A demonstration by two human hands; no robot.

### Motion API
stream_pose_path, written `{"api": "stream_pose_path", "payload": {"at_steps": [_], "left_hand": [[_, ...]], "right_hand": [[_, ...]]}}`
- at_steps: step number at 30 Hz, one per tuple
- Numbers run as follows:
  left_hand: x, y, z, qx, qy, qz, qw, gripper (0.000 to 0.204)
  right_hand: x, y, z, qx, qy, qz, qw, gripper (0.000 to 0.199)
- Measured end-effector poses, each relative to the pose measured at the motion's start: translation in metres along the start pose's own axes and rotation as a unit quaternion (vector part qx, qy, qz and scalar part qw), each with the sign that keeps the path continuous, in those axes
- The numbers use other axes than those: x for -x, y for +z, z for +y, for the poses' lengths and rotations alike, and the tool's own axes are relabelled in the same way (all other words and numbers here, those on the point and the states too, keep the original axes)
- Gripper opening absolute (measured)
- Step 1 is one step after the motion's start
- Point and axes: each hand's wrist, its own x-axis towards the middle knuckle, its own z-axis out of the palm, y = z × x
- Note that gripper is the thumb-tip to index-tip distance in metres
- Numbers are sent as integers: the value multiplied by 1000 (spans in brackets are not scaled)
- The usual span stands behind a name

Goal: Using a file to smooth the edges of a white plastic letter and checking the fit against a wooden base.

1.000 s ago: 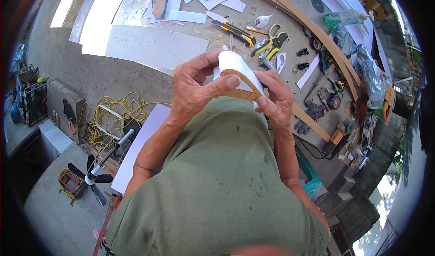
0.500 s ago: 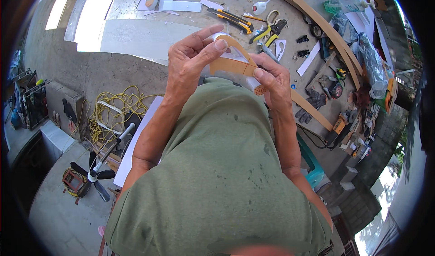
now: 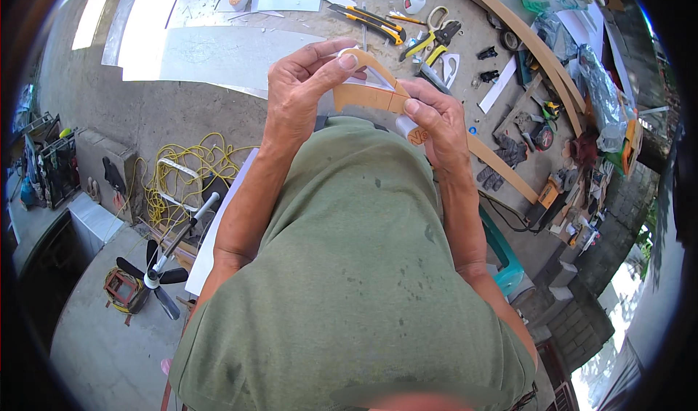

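Between my two hands I hold a curved cut-out piece (image 3: 367,98) with a brown face, white side walls and a gap through its middle. My left hand (image 3: 294,91) is closed on its upper left end, with the thumb on the brown face and the fingers behind. At the right end my right hand (image 3: 440,124) pinches the piece between thumb and fingers. A white strip-like part with a brown marked end (image 3: 416,135) shows below the right fingers; whether it joins the piece, I cannot tell.
On the worktable beyond lie a yellow-black utility knife (image 3: 369,23), yellow-handled snips (image 3: 436,36), a white squeeze bottle (image 3: 415,2) and a large pale sheet (image 3: 218,56). Long brown strips (image 3: 534,37) and grey gloves (image 3: 509,156) are on the right. Yellow cord (image 3: 171,167) lies heaped at left.
Both hands keep their hold on the piece. The piece has turned slightly, showing more of its gap and white inner wall, and my left thumb sits a little further left.
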Motion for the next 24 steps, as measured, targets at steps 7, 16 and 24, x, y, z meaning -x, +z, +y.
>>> {"api": "stream_pose_path", "payload": {"at_steps": [7, 16, 24], "left_hand": [[-12, -12, 12, -34, -58, -47, 997, 39], [-44, -11, 41, -384, -59, -293, 874, 58], [-71, -4, 28, -407, -111, -395, 816, 57]], "right_hand": [[-5, -14, -5, 74, -33, -32, 996, 42], [-44, -42, -40, 225, 2, -224, 948, 53], [-85, -49, -57, 332, -19, -336, 881, 47]]}}
